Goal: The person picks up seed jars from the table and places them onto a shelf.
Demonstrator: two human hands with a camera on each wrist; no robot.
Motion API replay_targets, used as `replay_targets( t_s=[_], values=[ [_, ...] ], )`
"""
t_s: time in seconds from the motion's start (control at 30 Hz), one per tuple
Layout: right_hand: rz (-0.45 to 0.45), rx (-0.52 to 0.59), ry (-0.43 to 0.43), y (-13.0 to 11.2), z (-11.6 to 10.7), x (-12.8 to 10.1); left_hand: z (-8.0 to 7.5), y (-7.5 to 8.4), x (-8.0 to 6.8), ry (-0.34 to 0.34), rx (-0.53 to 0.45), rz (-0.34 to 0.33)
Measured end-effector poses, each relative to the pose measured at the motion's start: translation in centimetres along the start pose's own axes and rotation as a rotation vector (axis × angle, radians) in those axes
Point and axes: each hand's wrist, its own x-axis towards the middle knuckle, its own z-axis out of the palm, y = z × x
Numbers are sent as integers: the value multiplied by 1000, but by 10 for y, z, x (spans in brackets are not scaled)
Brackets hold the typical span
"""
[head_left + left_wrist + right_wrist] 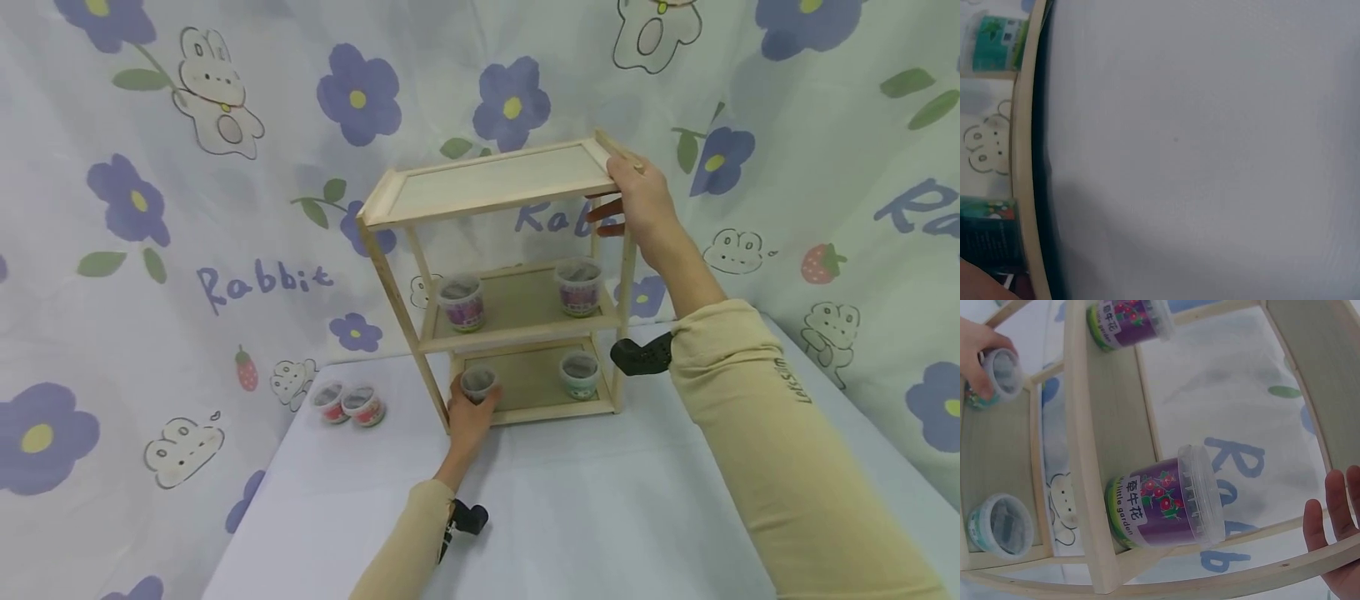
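On the lower level of a small wooden two-tier shelf (pixel 495 337), at its left end, my left hand (pixel 471 421) grips a small clear plastic tub (pixel 478 382) with a green label. In the right wrist view, its thumb and fingers wrap the tub's sides. My right hand (pixel 641 204) holds the shelf's top right corner, thumb above and fingers reaching under the top panel. A matching green-labelled tub (pixel 580 375) stands at the right end of the lower level. Two larger purple-labelled tubs, a left one (pixel 461 302) and a right one (pixel 1160 503), sit on the middle level.
Two red-labelled tubs, one (pixel 330 402) beside the other (pixel 363 406), stand on the white table (pixel 570 508) left of the shelf. A patterned curtain (pixel 277 217) with flowers and rabbits hangs behind and around the table.
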Motion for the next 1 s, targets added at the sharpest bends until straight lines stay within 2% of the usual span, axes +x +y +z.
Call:
replay_targets(
  t_s=[0.5,0.8,1.0],
  values=[
    [-12,-15,-1,1,1,-1,-2,-1,0,-17,57,18],
    [-14,-5,-2,3,1,-1,-2,1,-3,-31,82,-7],
    [-26,-7,1,3,0,0,-12,5,-12,-97,69,34]
  ],
)
